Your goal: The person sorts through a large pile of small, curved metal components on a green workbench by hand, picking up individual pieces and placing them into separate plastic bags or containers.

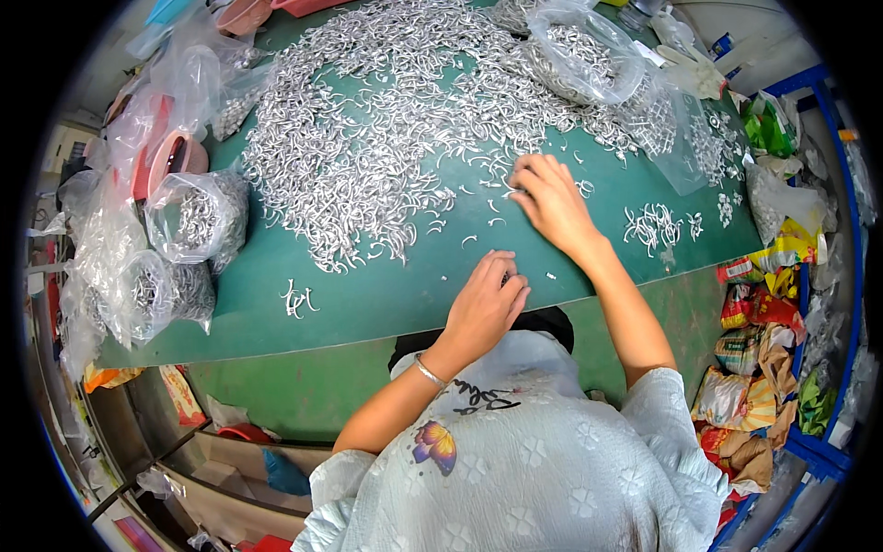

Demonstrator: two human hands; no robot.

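Metal hooks crowd right hand; near table edge bare.

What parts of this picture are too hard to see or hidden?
Head view only:
- Left hand: fingers curl under at the table's near edge, so whatever they hold is hidden.
- Right hand: its palm covers the metal pieces under it.
- Pile of small curved metal pieces: too small and tangled to tell their exact shape.
- Clear bag: glare blurs what is inside.
- Green table: far end cut off by the top edge.
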